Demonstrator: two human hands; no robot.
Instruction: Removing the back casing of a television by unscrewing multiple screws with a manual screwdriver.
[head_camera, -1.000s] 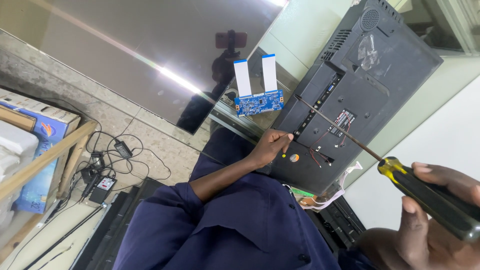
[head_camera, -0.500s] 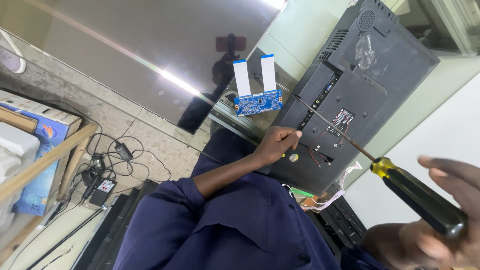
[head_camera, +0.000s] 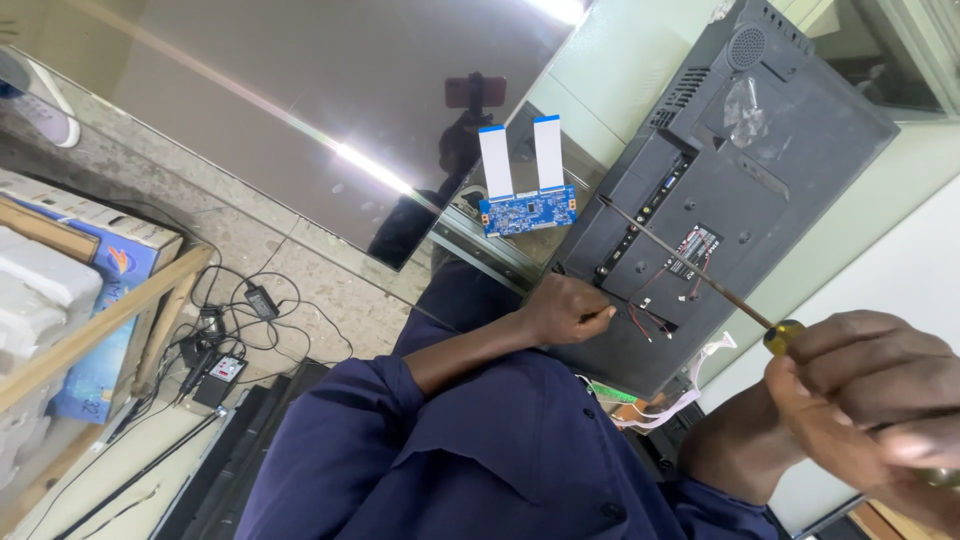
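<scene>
While the left hand (head_camera: 570, 310) is pinched on something small at the dark rear panel (head_camera: 720, 200), the screwdriver (head_camera: 690, 272), gripped by the right hand (head_camera: 860, 400), is judged mid-unscrewing, needing tip alignment.

Bright, even daylight throughout, apparently from the upper right where pale walls wash out. Strong glare as a diagonal white streak across the glossy display panel (head_camera: 300, 120), with a blown-out patch at the top edge and a dark reflected silhouette at the centre. Soft, weak shadows only, beneath the cables on the floor (head_camera: 250, 250). Sharp focus on the blue circuit board (head_camera: 528, 210) and the black back cover (head_camera: 740, 180). Slightly blurred, oversized right hand (head_camera: 860, 400) close to the lens. Tilted framing, wide-angle stretching toward the corners.
</scene>
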